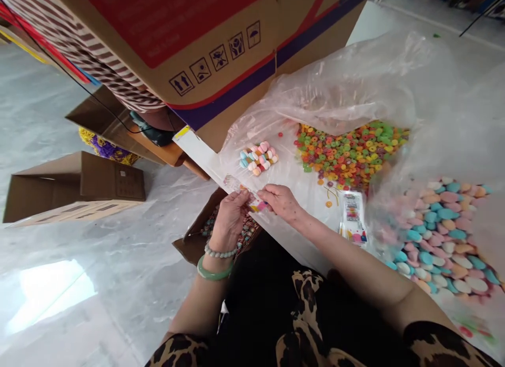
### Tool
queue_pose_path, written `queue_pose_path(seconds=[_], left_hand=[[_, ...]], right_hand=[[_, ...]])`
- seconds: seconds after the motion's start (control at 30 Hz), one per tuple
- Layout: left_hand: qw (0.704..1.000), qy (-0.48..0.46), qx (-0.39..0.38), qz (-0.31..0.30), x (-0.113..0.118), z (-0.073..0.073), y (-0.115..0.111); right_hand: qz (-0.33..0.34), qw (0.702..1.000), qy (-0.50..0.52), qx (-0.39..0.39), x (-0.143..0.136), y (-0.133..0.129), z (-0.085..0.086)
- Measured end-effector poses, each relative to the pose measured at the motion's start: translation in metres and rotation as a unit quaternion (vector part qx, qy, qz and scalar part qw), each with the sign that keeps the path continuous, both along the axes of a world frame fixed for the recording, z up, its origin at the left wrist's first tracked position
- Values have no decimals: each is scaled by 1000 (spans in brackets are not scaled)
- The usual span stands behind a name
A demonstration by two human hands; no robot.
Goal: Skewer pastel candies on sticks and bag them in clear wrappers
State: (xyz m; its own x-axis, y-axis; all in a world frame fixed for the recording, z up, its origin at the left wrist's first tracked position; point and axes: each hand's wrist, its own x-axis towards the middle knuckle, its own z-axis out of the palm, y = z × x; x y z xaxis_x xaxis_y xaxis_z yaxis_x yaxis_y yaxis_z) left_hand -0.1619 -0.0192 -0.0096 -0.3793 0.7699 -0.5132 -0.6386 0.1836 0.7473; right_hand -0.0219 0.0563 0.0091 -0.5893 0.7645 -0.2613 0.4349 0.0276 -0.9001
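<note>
Both hands meet at the table edge over a small printed plastic packet (pixel 258 205). My left hand (pixel 232 211), with a bead bracelet and a green bangle at the wrist, pinches one side of it. My right hand (pixel 281 201) grips the other side, fingers closed. Whether anything is inside the packet I cannot make out. Just beyond lies a small cluster of pastel candy skewers (pixel 259 158). To the right, a heap of colourful ring gummies (pixel 351 151) rests on clear plastic. A stack of printed packets (pixel 354 217) lies near my right forearm.
Pastel marshmallow-like candies (pixel 445 238) are heaped at the right. A large printed carton (pixel 221 56) stands at the back. Below the table edge, an open box (pixel 191 243) holds many small wrapped pieces. Another open carton (pixel 114 182) is on the floor at left, and a person's striped sleeve (pixel 98 51) shows behind.
</note>
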Motion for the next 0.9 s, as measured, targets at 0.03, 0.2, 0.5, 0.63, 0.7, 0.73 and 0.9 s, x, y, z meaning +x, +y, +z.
queue_pose_path(seconds=[0.03,0.2,0.5,0.63,0.7,0.73,0.9], left_hand=[[999,8,8,30,-8,-1,-1],[993,7,48,107,-36,-2,-5],[991,-6,-4,134,-35,-2,-4],[997,-12,34,74,-24,8,-3],[998,-13,42,39,-16,12,-2],[999,-17,42,21,-11,14,-1],[999,-47,10,-21,17,19,12]], right_hand=[[16,1000,-7,22,-11,3,2],[83,959,-143,231,-73,25,10],[72,945,-212,240,-74,27,-5],[-123,981,-84,124,-27,15,-10],[-190,977,-60,81,1,14,-13],[-213,975,-44,43,15,14,-15],[-278,931,123,-202,75,4,-11]])
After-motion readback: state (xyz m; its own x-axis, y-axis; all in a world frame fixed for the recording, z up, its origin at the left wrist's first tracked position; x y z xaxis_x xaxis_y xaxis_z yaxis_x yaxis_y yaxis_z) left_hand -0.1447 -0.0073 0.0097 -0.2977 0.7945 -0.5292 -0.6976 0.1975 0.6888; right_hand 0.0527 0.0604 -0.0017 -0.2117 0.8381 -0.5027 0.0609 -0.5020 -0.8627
